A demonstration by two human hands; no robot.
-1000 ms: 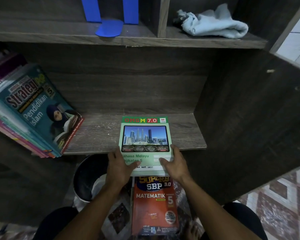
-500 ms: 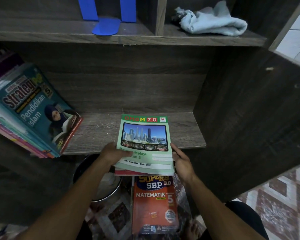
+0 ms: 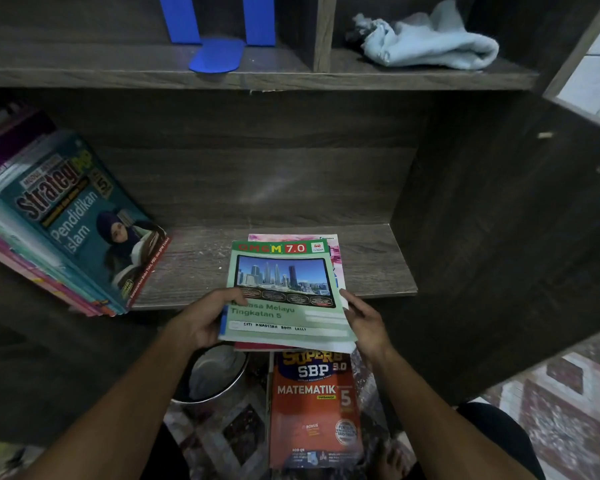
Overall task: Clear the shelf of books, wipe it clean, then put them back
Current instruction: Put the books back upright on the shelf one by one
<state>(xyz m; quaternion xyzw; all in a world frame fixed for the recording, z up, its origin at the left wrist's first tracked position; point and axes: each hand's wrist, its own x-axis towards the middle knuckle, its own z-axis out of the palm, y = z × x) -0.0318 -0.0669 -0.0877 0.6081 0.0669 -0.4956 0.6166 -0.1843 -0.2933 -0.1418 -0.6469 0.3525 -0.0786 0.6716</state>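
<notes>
A green book titled Bahasa Melayu Tingkatan 5 point(image 3: 284, 289) tops a small stack, with a pink book point(image 3: 333, 252) showing beneath it. The stack lies half over the front edge of the lower wooden shelf point(image 3: 194, 268). My left hand point(image 3: 208, 317) grips the stack's left edge, thumb on the cover. My right hand point(image 3: 364, 320) holds its right edge. An orange Matematik book point(image 3: 314, 410) lies on the floor below. A row of books fronted by a teal Pendidikan Islam cover point(image 3: 80, 220) leans at the shelf's left end.
A light blue cloth point(image 3: 430, 43) is bunched on the upper shelf at right, and a blue bookend point(image 3: 219, 46) stands left of the divider. A metal bowl point(image 3: 212, 375) sits on the patterned floor under my left wrist. The dark cabinet side point(image 3: 499, 237) walls the right.
The stack was flat under both hands at the shelf edge. Both hands shifted to grip its sides, lifted the near end, and the pink book beneath slid into sight at the far end.
</notes>
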